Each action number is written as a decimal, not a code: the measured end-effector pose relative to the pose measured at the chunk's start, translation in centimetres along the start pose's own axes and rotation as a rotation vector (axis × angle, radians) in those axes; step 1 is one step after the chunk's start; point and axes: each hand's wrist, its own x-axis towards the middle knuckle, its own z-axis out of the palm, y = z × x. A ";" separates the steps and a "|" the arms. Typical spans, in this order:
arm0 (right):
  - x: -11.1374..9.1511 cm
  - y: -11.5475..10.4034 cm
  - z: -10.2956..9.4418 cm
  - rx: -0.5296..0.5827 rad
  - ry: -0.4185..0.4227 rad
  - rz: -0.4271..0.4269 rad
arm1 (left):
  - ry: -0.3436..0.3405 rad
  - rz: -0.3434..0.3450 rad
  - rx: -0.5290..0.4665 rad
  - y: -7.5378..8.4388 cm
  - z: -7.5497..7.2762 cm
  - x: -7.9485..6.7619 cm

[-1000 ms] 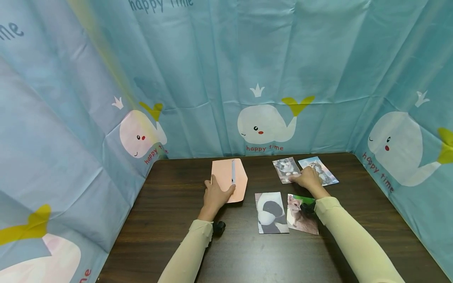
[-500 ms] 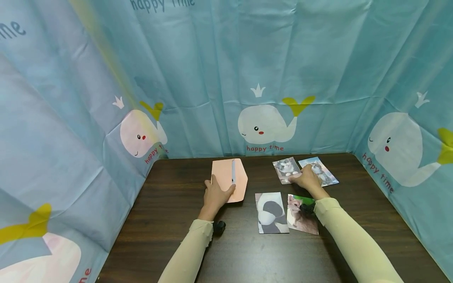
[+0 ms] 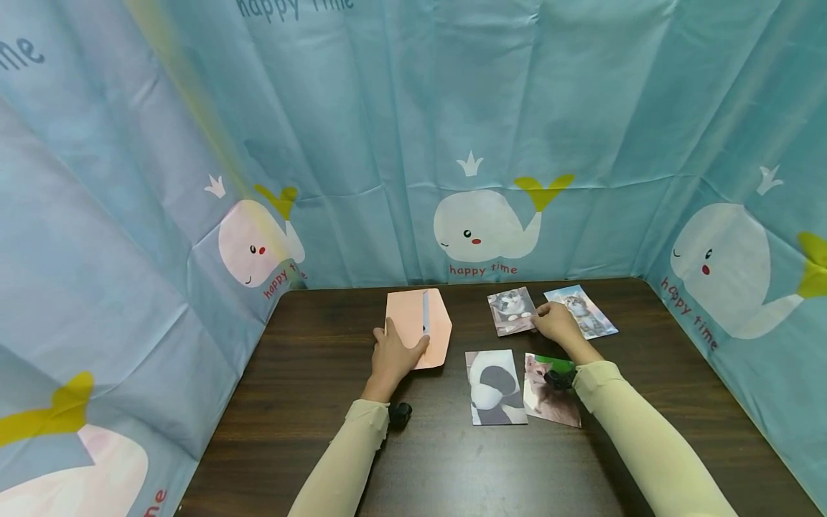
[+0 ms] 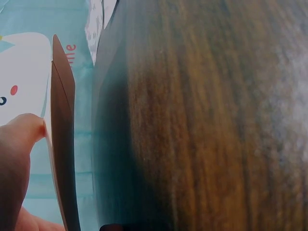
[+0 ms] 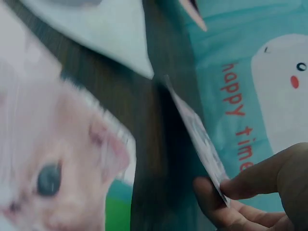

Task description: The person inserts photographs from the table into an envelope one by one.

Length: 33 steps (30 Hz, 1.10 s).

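In the head view my left hand (image 3: 394, 359) holds a peach envelope (image 3: 403, 312) at the back centre. Its thumb lies across the front, and a narrow pale-blue strip shows in the envelope's opening. The left wrist view has the envelope (image 4: 62, 144) tilted up over the tabletop, the thumb against it. My right hand (image 3: 557, 327) pinches the lower right corner of a grey-and-white cat photo (image 3: 510, 309) between thumb and finger. That photo (image 5: 202, 134) slants up from the table in the right wrist view. A second kitten photo (image 3: 591, 316) lies behind this hand, partly covered.
Nearer the front lie a panda-like photo (image 3: 494, 395) and a pink kitten photo (image 3: 549, 398), the latter partly under my right wrist. A blue whale-print curtain (image 3: 362, 230) rises behind and beside the dark wooden table (image 3: 452, 474).
My right hand has taken hold of the grey-and-white cat photo's corner and shifted it a little left, away from the kitten photo beside it. The left hand and envelope stay put.
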 end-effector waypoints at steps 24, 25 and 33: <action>-1.5 -4.0 2.9 0.374 -0.019 -0.039 | -0.009 -0.005 -0.003 0.0 0.1 -0.1; -1.6 -4.1 3.0 0.378 -0.017 -0.045 | -0.005 -0.003 -0.004 0.0 0.1 -0.1; -1.9 -5.3 4.0 0.384 -0.005 -0.081 | -0.003 -0.005 -0.004 0.2 0.2 0.0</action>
